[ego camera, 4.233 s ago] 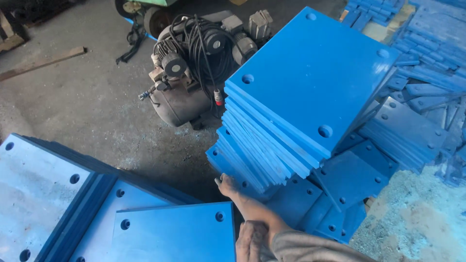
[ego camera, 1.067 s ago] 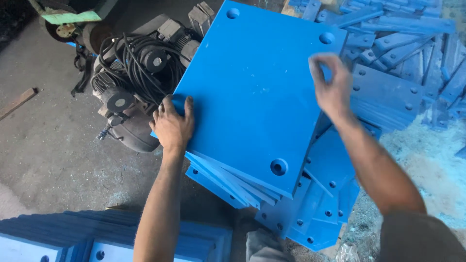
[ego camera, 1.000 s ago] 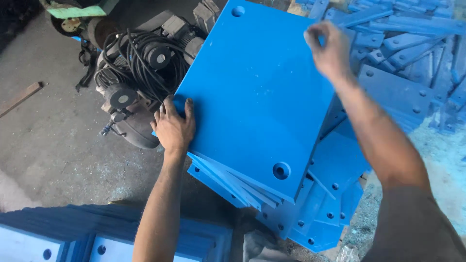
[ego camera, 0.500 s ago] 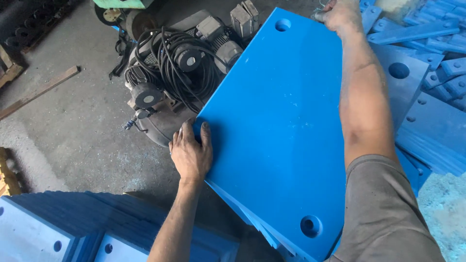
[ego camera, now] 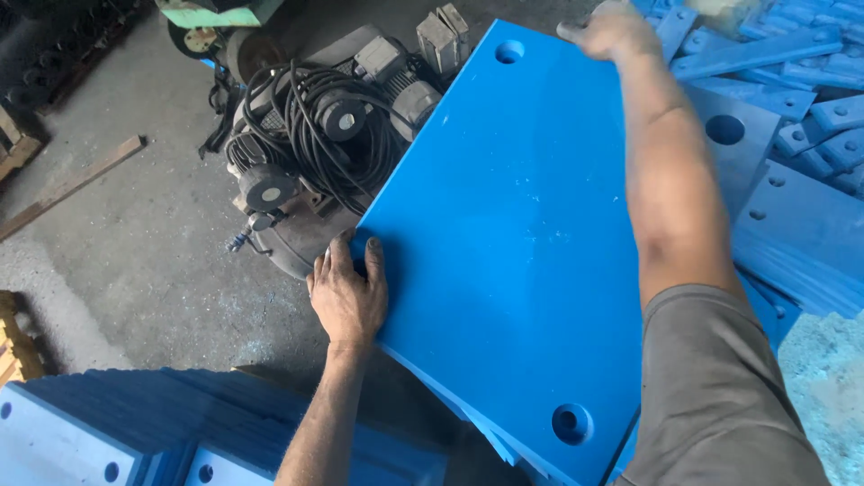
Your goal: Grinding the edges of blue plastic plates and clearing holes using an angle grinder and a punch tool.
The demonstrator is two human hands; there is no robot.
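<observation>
The grey concrete floor (ego camera: 135, 243) carries a compressor machine (ego camera: 315, 153) at upper centre, a wooden plank (ego camera: 72, 184) at left, and blue plates (ego camera: 180, 432) at lower left.

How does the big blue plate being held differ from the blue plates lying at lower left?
The held blue plate is gripped at its edges by the left hand and right hand; the lower-left plates lie untouched in a stack. The held plate shows its whole face; those are cut off by the frame. Both are blue with round holes.
</observation>
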